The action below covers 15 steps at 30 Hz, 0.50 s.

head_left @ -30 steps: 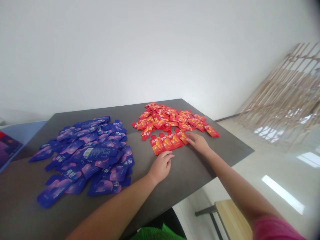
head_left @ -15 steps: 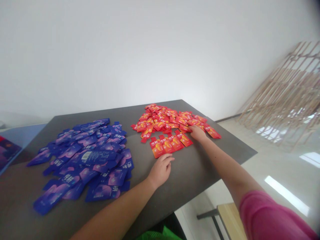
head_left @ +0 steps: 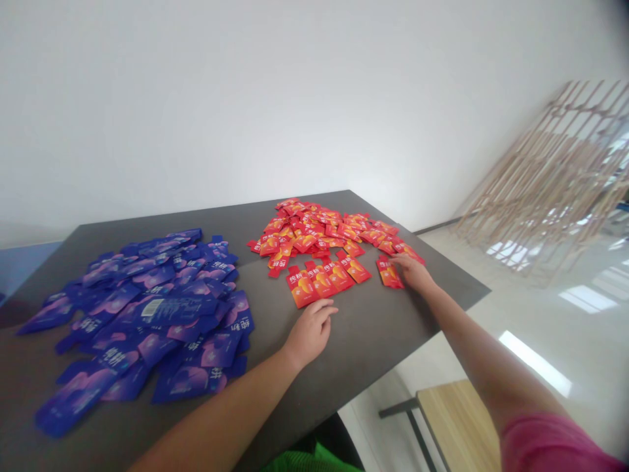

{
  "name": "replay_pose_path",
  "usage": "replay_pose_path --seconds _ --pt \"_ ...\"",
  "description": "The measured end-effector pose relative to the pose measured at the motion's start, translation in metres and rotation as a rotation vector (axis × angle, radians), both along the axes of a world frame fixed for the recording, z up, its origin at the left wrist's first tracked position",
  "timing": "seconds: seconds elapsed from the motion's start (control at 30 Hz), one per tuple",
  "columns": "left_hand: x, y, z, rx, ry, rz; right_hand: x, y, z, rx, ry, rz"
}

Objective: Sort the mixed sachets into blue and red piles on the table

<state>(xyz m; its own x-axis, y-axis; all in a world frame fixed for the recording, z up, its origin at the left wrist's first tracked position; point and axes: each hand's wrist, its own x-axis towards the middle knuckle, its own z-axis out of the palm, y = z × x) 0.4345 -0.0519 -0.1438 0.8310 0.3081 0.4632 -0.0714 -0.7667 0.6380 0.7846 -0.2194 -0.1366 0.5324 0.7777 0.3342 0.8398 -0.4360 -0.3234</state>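
My right hand [head_left: 413, 272] is closed on a red sachet [head_left: 388, 275], which lies on the grey table [head_left: 363, 321] apart from the others. To its left is a row of several overlapping red sachets [head_left: 324, 280]. Just below that row rests my left hand [head_left: 310, 331], holding nothing, its fingers slightly bent and a little apart near the left sachets. Behind the row spreads a loose pile of red sachets [head_left: 314, 226]. A large heap of blue sachets [head_left: 162, 308] covers the left part of the table.
A white wall [head_left: 275, 98] stands behind the table. At the right, a wooden lattice [head_left: 550, 177] leans above the shiny floor. A wooden stool [head_left: 457, 419] is below the table's near right edge. Something blue [head_left: 24, 262] shows at the far left.
My right hand has come from the pile toward me and to the right, bringing a red sachet with it. My left hand stays below the row. The view has shifted slightly.
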Motion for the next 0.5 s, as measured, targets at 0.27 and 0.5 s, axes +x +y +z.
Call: replay_pose_path --seconds 0.27,0.5 --pt "0.0 0.0 0.004 -0.022 0.047 -0.005 -0.015 0.028 0.003 -0.035 0.032 0.043" --pt "-0.001 0.001 0.002 -0.02 0.035 0.015 -0.025 0.111 0.006 -0.167 0.06 0.181"
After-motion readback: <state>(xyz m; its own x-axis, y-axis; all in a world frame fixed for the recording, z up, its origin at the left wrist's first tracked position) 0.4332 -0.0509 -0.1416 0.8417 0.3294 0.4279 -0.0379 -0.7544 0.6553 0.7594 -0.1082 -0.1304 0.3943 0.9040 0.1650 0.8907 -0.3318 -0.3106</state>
